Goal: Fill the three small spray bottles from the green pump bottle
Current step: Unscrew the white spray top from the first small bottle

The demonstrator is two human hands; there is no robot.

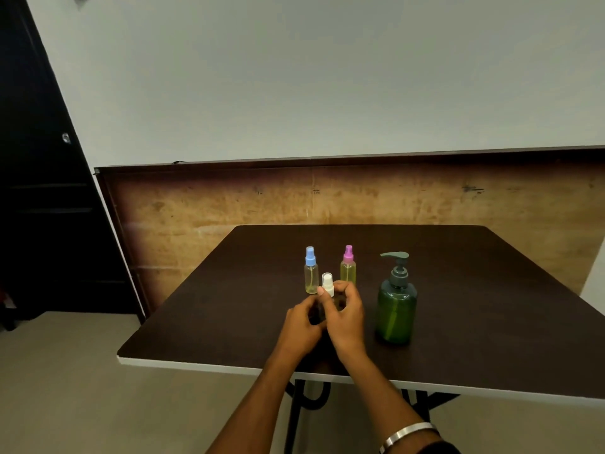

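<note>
Both hands meet at the middle of a dark table (pixel 491 306): the left hand (pixel 302 322) and right hand (pixel 347 317) curl around a small white-capped spray bottle (pixel 327 285). Just behind stand a blue-capped bottle (pixel 311 270) and a pink-capped bottle (pixel 348 265), both holding yellowish liquid. The green pump bottle (pixel 396 306) stands upright just right of the hands.

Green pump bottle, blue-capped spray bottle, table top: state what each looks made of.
Green pump bottle: likely translucent green plastic, glossy; light passes through and the inner tube shows. Its pump head looks like matte dark plastic.
Blue-capped spray bottle: clear, smooth plastic by the look; yellowish liquid shows through. Cap is opaque pastel plastic.
Table top: probably dark wood-look laminate with a faint sheen and a pale edge band.
</note>
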